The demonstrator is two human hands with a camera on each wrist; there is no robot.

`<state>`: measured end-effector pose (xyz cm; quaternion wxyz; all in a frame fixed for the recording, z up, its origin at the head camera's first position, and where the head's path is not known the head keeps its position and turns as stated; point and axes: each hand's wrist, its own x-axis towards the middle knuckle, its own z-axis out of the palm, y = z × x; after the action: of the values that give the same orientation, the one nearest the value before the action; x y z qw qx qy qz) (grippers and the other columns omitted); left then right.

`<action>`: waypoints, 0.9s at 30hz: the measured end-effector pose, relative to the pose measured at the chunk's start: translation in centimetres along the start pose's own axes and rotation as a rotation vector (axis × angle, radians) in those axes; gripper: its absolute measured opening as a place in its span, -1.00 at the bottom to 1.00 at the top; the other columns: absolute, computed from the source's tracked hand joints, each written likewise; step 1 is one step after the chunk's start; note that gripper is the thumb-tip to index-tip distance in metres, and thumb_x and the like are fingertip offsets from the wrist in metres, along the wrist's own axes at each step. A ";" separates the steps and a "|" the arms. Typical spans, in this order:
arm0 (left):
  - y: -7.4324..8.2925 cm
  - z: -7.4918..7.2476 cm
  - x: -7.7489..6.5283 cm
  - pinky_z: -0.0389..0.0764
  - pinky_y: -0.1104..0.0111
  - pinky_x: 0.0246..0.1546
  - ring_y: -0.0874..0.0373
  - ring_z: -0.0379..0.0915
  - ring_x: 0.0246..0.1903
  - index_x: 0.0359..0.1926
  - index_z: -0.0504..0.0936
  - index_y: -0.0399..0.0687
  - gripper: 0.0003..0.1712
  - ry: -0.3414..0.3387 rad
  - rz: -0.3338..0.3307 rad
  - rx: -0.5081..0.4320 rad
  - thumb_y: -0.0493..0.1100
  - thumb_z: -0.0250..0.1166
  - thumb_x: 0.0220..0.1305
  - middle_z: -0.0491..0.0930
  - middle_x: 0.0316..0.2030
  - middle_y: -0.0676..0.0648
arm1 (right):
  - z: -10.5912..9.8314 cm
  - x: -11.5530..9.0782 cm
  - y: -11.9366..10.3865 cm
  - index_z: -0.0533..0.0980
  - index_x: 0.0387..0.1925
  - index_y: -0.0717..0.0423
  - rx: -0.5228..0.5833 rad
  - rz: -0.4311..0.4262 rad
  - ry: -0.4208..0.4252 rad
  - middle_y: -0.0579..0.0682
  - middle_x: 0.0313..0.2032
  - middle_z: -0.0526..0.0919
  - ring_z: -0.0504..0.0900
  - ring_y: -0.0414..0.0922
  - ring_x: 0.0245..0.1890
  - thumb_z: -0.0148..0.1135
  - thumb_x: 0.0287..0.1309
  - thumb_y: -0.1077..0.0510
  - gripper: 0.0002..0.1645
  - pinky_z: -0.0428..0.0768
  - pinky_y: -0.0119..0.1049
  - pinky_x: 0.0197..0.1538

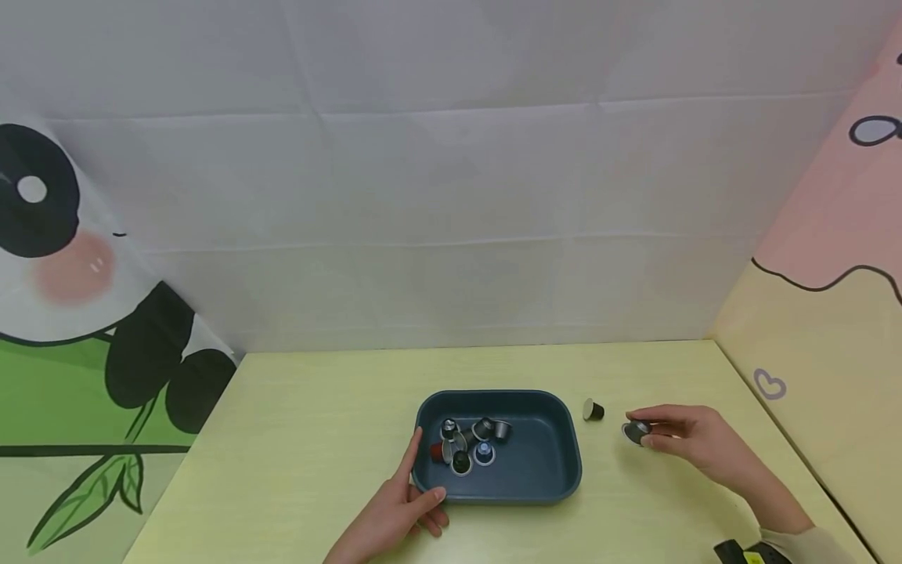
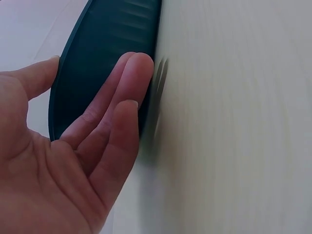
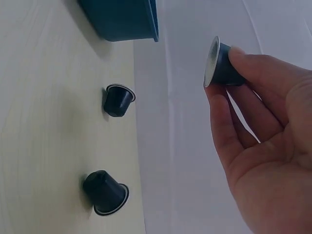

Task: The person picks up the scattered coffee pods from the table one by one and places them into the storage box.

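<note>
Between the thumb and fingers of my right hand [image 1: 705, 440] is a dark coffee capsule [image 3: 225, 66] with a pale rim, held above the table right of the tray. The same capsule [image 1: 636, 431] shows at the fingertips in the head view. My left hand [image 1: 395, 505] rests against the near left corner of the dark blue tray [image 1: 539, 495]. Its index finger lies along the left side, its thumb touches the front rim, and the other fingers bend loosely by the outer wall [image 2: 105, 36]. Several coffee capsules [image 1: 484, 452] sit in the tray's left half.
One dark capsule [image 1: 593, 410] lies on the table [image 1: 303, 439] just right of the tray. Another capsule [image 3: 105, 192] stands out in the right wrist view, apparently hidden by the hand in the head view. A white sheet [image 1: 451, 188] closes off the back, with printed panels at both sides.
</note>
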<state>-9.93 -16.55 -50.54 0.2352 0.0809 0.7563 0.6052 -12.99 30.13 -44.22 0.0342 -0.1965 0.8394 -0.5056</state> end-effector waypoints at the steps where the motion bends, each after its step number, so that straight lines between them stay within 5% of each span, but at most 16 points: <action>1: 0.0 0.0 0.0 0.57 0.29 -0.44 -0.08 0.70 -0.46 0.58 -0.44 0.29 0.13 0.000 0.001 -0.002 -0.01 0.27 0.41 0.72 -0.44 -0.19 | 0.0 0.1 -0.2 0.62 0.07 0.28 -0.011 -0.002 -0.004 0.03 0.00 0.70 0.69 -0.24 -0.15 0.36 0.21 0.29 -0.62 0.65 -0.33 -0.20; 6: -0.2 0.0 0.1 0.58 0.29 -0.43 -0.08 0.70 -0.46 0.58 -0.45 0.29 0.14 -0.001 0.010 -0.012 -0.01 0.27 0.41 0.72 -0.44 -0.20 | 0.0 1.1 -1.1 0.62 0.09 0.24 -0.018 -0.005 -0.022 0.10 0.02 0.69 0.68 -0.29 -0.09 0.35 0.24 0.26 -0.62 0.66 -0.26 -0.29; 20: -0.2 0.0 0.1 0.59 0.27 -0.39 -0.10 0.70 -0.45 0.58 -0.42 0.30 0.12 -0.002 0.002 -0.024 -0.02 0.27 0.42 0.72 -0.43 -0.21 | 0.7 3.9 -3.5 0.65 0.06 0.12 -0.098 -0.063 -0.033 0.08 0.00 0.70 0.70 -0.23 -0.08 0.40 0.20 0.22 -0.63 0.63 -0.36 -0.12; 27: -0.3 0.0 0.0 0.61 0.25 -0.38 -0.12 0.70 -0.45 0.58 -0.42 0.35 0.11 -0.007 0.019 -0.030 -0.04 0.27 0.42 0.72 -0.43 -0.22 | 1.5 5.4 -4.3 0.63 0.09 0.16 -0.037 -0.040 -0.084 0.10 0.02 0.69 0.72 -0.12 -0.08 0.38 0.22 0.22 -0.61 0.63 -0.33 -0.09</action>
<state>-9.89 -16.57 -50.88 0.2333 0.0868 0.7453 0.6185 -16.31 25.09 -40.51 0.0557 -0.2351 0.8422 -0.4820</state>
